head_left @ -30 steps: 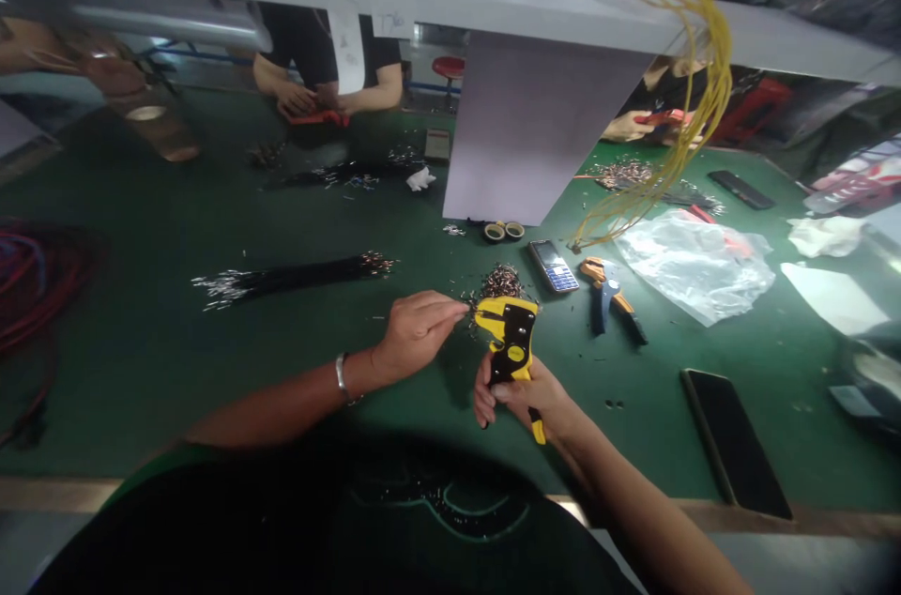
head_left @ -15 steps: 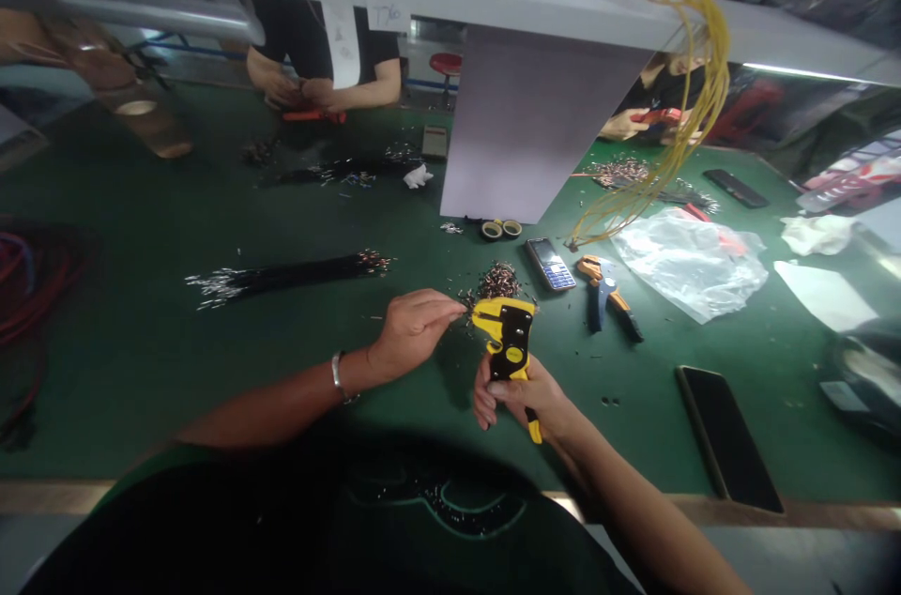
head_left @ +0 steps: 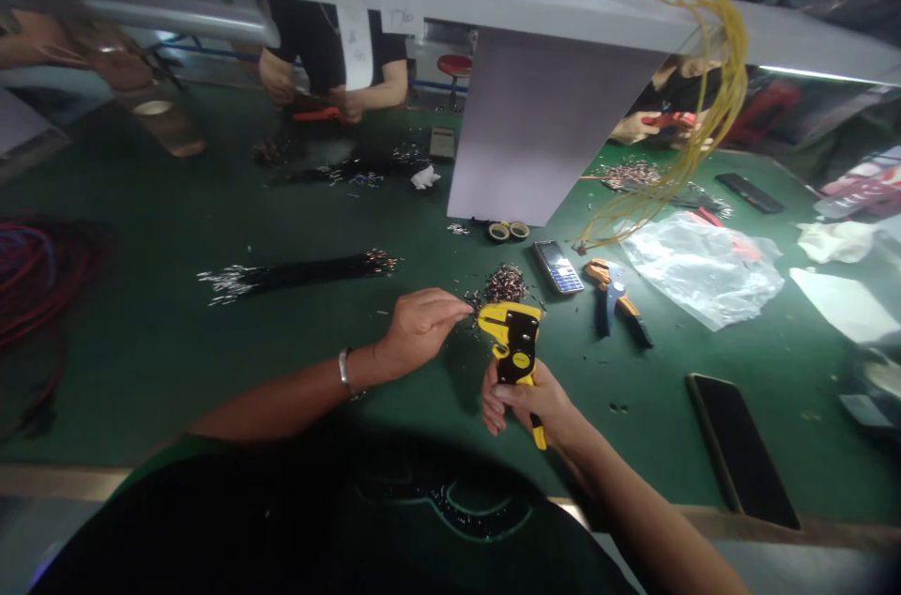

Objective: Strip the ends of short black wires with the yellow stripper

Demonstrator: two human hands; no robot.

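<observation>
My right hand (head_left: 527,403) is wrapped around the grip of a yellow-and-black automatic wire stripper (head_left: 513,346), its jaws pointing up and to the left. My left hand (head_left: 422,328) pinches something very thin, likely a short wire, at the stripper's jaws. A heap of short cut wire pieces (head_left: 505,285) lies on the green mat (head_left: 175,370) just beyond the tool, with loose bits scattered near my left fingertips.
A bundle of black wires (head_left: 296,274) lies left of my hands. To the right are a keypad phone (head_left: 557,266), a blue-and-orange wire stripper (head_left: 616,304), a plastic bag (head_left: 700,268) and a smartphone (head_left: 739,450). Co-workers' hands (head_left: 302,102) work across the bench.
My hands keep nearly the same grip and pose. The whole view has shifted slightly, and the co-worker opposite has moved their hands and red-handled tool.
</observation>
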